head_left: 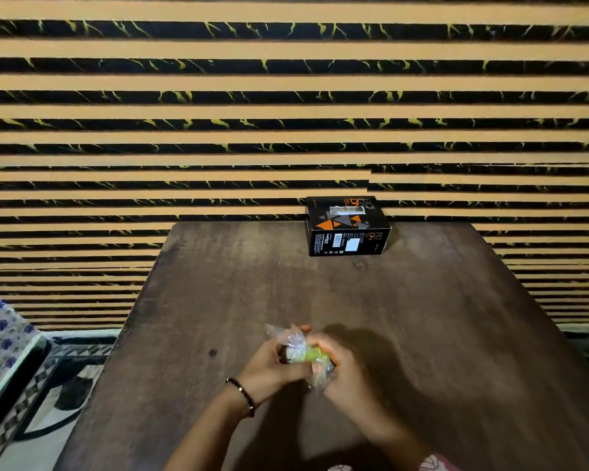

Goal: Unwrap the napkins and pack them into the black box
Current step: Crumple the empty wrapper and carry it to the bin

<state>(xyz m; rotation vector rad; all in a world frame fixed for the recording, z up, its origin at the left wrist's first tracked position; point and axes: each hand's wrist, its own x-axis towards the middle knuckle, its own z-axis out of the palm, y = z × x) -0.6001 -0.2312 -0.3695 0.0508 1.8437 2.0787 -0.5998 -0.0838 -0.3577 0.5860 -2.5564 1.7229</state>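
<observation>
Low in the centre of the frame, two bare hands meet over a dark wooden table (422, 317), working at a small packet of napkins (308, 355). The left hand (269, 368), with a thin beaded bracelet (242, 394) at the wrist, is closed around the packet's left end. The right hand (340, 372) is curled over its right end, fingers pinching the wrapper. The wrapper (288, 338) is thin, clear, crinkled plastic that bunches up above the fingers; a yellow-green, soft-looking bundle shows through it between the hands.

The black box (347, 227) sits well apart, at the table's far edge, a little right of centre. It is a small rectangular carton, matte black with orange and grey triangles and a pale slot on top. It looks closed, with nothing poking from it.

The job seems barely begun: the napkins are still wrapped, and none appear packed. Unwrapping, opening the box and loading it all remain.
</observation>
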